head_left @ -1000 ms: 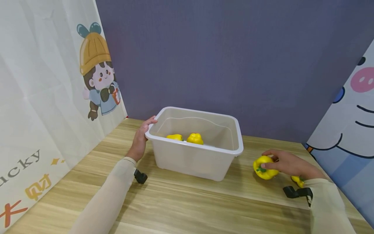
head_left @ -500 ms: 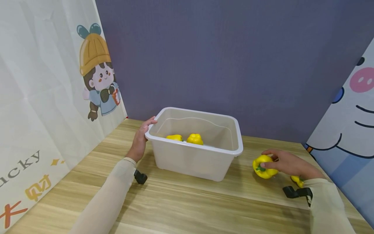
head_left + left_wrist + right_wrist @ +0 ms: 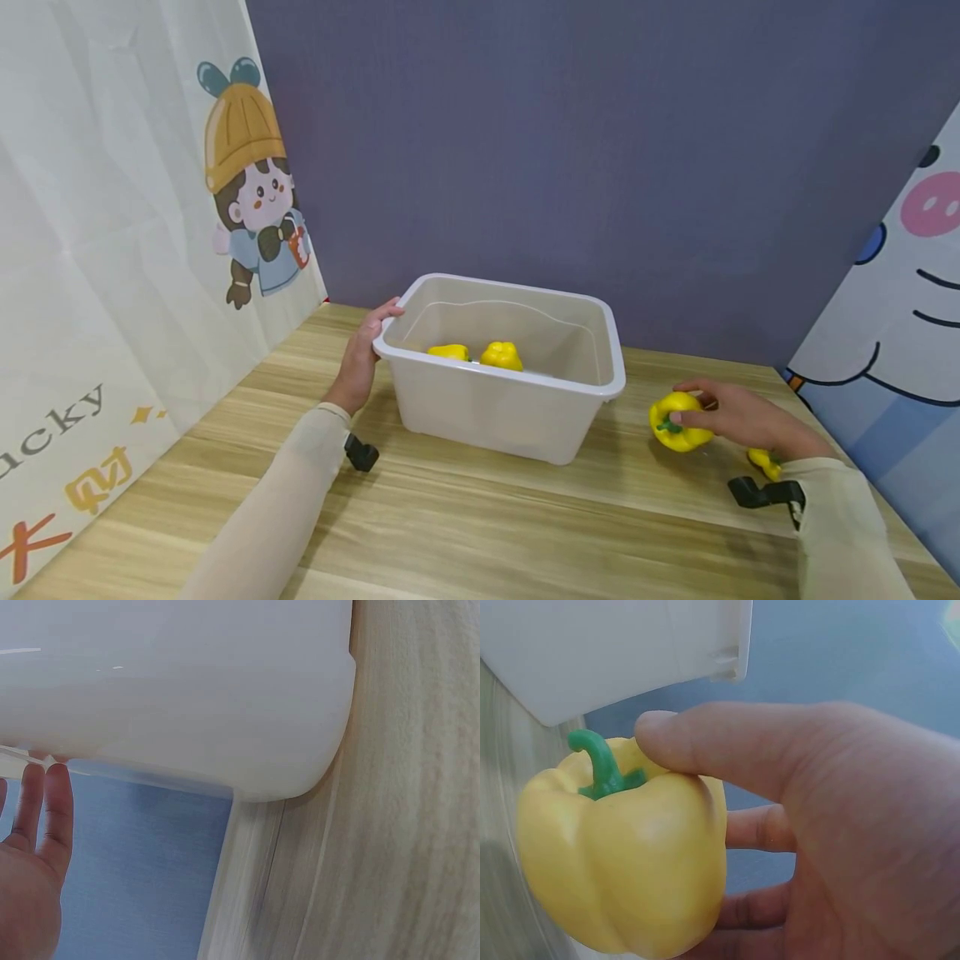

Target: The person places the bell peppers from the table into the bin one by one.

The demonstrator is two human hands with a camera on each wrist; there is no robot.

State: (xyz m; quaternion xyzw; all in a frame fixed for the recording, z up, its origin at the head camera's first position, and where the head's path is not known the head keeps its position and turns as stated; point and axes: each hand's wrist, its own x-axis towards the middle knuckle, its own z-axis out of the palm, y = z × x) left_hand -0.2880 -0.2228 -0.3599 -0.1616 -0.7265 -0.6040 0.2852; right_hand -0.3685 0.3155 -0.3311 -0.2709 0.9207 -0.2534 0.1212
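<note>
A pale plastic bin (image 3: 487,412) stands on the wooden table. My left hand (image 3: 358,358) holds its left rim, fingers over the edge in the head view; in the left wrist view the fingers (image 3: 58,814) reach up to that rim. Right of the bin, my right hand (image 3: 742,417) grips a yellow bell pepper (image 3: 678,422). In the right wrist view the thumb (image 3: 705,739) lies on top beside the green stem, with other fingers behind the pepper (image 3: 622,855). Inside the bin lie two yellow peppers, one at left (image 3: 448,352) and another mid-bin (image 3: 502,356).
Another yellow pepper (image 3: 763,462) lies by my right wrist, partly hidden. A dark blue-grey panel (image 3: 525,150) rises behind the bin. Printed white sheets flank the table (image 3: 480,533), one at left (image 3: 90,208) and one at right (image 3: 900,317).
The pepper in my right hand has risen slightly and tilted a little. My left hand and the bin have kept their place.
</note>
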